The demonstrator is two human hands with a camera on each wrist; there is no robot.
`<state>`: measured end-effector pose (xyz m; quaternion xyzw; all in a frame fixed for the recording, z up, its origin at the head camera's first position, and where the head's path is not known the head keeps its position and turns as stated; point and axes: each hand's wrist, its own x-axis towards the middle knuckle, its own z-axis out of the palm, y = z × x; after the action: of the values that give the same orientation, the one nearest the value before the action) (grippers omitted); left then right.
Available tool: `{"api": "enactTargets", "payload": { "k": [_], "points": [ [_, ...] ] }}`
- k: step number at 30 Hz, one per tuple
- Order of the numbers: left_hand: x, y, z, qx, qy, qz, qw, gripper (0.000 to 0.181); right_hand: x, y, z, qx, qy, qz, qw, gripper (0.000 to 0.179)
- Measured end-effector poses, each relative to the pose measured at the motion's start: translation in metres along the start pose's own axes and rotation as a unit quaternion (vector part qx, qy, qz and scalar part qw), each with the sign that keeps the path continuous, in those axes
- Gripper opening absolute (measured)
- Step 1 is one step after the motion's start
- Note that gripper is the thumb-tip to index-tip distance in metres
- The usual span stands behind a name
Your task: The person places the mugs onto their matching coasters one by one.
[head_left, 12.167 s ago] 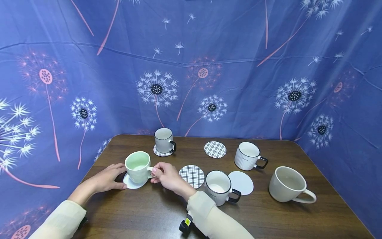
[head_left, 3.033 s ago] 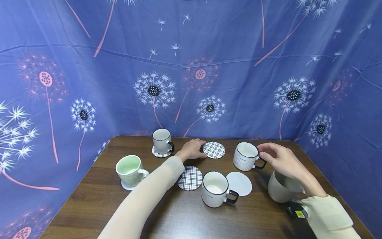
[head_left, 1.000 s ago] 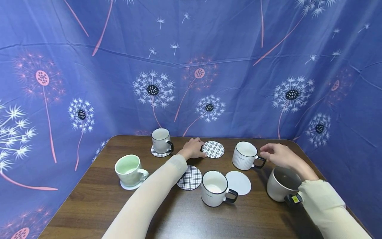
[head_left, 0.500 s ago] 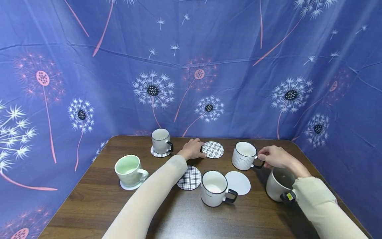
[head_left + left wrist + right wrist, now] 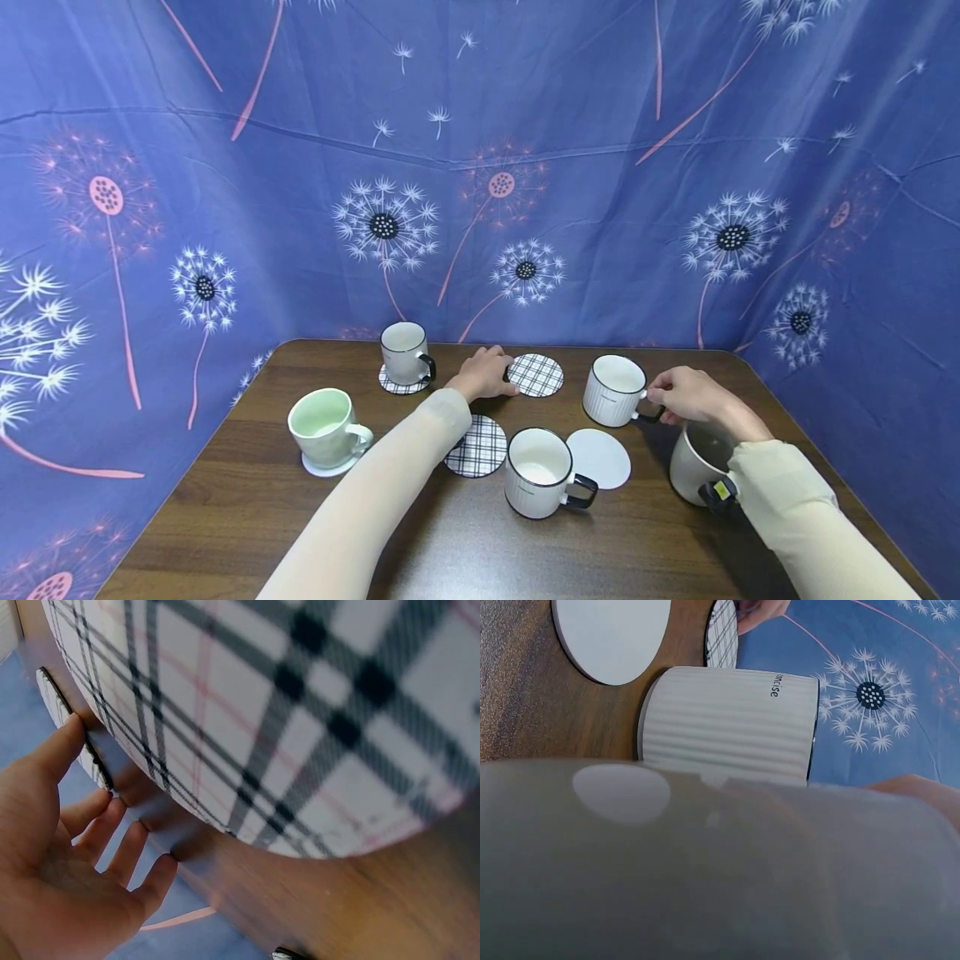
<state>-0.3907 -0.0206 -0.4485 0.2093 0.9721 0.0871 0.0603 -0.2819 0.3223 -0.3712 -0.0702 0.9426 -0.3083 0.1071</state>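
Note:
My left hand (image 5: 483, 375) reaches to the back middle, its thumb and fingertips spread and touching the left edge of a round plaid coaster (image 5: 537, 377). In the left wrist view, the thumb and index fingertip of that hand (image 5: 75, 847) meet the edge of this coaster (image 5: 56, 705). To the right, my right hand (image 5: 693, 395) pinches the black handle of a white ribbed mug (image 5: 613, 396), which stands upright on the table. A beige mug (image 5: 686, 467) below my right wrist is partly hidden, and it blocks much of the right wrist view.
Another white mug (image 5: 536, 483) with a black handle stands in front, beside a plain white coaster (image 5: 606, 460) and a plaid coaster (image 5: 480, 450). At left, a green mug (image 5: 322, 429) and a grey-white mug (image 5: 403, 357) sit on coasters. A blue dandelion curtain (image 5: 600, 167) hangs behind the table.
My right hand has moved down and left from above the beige mug and taken the white mug's handle. My left hand stays at the coaster; earlier it was beside the green mug.

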Motion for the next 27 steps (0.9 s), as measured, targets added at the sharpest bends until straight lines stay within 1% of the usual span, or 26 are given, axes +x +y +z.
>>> {"api": "enactTargets", "payload": {
  "k": [6,11,18,23,27],
  "points": [
    [-0.001,0.0,-0.001,0.005,0.0,0.002,1.0,0.068,0.002,-0.001,0.0,0.0,-0.011,0.003,0.9999,0.019],
    [-0.001,0.0,0.0,-0.005,0.002,0.001,1.0,0.067,0.004,-0.003,0.0,0.003,-0.016,0.014,0.9998,0.018],
    [0.002,-0.001,0.003,-0.007,0.005,0.005,0.9999,0.068,0.005,-0.002,0.002,-0.002,-0.02,0.019,0.9996,0.018],
    [0.002,-0.001,0.003,0.0,0.004,0.003,1.0,0.068,0.004,-0.007,0.002,-0.022,-0.012,0.011,0.9996,0.017],
    [0.002,-0.001,0.003,-0.001,0.0,0.001,1.0,0.068,0.004,-0.011,0.002,-0.04,-0.005,-0.006,0.9992,0.017]
  ]
}}
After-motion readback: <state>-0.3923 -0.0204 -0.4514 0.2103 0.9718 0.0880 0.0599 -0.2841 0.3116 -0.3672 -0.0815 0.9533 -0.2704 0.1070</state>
